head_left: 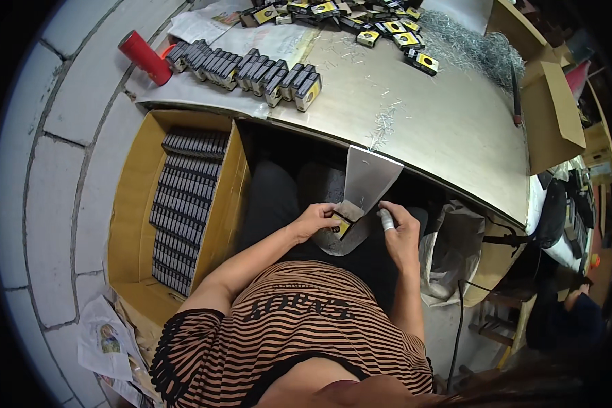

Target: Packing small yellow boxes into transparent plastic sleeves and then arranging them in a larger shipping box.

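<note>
Below the table (pixel 462 129), at the foot of the white chute (pixel 370 174), the left hand (pixel 315 222) pinches a small yellow-and-black box (pixel 341 226) — apparently for filling — while the right hand (pixel 402 230) curls apart, grip unclear, the next move likely calling for guiding metal pins (pixel 383 128) in.

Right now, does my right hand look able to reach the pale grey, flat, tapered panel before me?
Likely yes: your right hand is just beside the panel, with nothing visible between them; the small black-and-yellow cardboard box is in your left hand.
</note>
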Demonstrator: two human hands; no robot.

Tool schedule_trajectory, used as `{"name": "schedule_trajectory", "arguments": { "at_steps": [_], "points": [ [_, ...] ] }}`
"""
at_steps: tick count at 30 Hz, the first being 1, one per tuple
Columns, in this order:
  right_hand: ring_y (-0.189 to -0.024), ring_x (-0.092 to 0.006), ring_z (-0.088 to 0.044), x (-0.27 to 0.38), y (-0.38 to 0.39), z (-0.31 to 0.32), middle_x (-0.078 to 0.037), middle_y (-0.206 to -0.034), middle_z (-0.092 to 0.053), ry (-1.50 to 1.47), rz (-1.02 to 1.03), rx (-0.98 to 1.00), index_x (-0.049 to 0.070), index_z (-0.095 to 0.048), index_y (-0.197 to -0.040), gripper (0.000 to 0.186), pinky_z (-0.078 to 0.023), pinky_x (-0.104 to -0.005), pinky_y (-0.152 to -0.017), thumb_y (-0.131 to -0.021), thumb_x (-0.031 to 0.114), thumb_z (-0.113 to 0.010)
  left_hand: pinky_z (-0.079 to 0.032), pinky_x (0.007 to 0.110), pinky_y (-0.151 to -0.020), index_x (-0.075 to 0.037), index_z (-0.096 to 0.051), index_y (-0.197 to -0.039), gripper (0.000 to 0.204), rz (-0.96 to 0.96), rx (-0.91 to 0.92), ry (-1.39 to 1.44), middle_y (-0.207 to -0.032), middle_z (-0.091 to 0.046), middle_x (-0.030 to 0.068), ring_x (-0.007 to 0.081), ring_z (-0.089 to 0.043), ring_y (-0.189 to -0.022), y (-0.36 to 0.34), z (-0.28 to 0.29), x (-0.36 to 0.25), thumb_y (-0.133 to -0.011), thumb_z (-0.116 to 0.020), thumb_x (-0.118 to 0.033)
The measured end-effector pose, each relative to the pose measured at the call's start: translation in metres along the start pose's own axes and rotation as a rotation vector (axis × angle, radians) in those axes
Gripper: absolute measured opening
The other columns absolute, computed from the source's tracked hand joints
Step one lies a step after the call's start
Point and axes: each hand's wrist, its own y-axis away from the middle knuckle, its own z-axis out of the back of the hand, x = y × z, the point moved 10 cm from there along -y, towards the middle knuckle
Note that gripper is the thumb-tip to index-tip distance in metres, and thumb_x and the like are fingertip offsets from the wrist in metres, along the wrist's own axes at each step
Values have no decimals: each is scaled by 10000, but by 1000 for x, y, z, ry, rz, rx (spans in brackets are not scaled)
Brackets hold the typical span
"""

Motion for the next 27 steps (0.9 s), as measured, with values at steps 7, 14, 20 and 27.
{"name": "schedule_trajectory", "arguments": {
  "at_steps": [7,14,20,27],
  "points": [
    [-965,-197,-645,-7,5,-25,-156,-1070,-677,-127,-18,144,-29,-616,-1155,275,-475,-283,-874,-945,131,-538,-519,287,-870,35,-504,-1278,504,-480,-281,-251,-1111,-641,122,172,-633,-1001,45,-33,-108,-828,-714,-48],
    [-1010,-208,-633,45,-24,-57,-154,-1157,-648,-1182,-200,245,-29,-591,-1213,333,-482,-308,-904,-951,169,-532,-539,274,-760,36,-512,-1217,561,-985,-179,-979,-1103,-622,116,161,-638,-900,77,-79,-151,-754,-796,-106],
    [-981,-182,-640,35,-22,-68,-152,-1098,-677,-940,-127,288,-37,-651,-1115,261,-487,-290,-891,-924,121,-569,-535,252,-716,0,-499,-1135,430,-899,-309,-1039,-989,-632,107,147,-643,-846,76,-64,-151,-790,-755,-18],
    [-950,-164,-647,32,-19,-58,-129,-1029,-703,-720,-103,112,-24,-702,-1010,173,-495,-283,-871,-863,50,-647,-502,212,-658,-20,-318,-1323,660,-605,-297,-484,-876,-616,100,102,-613,-784,58,-34,-131,-807,-729,8]
  ]
}}
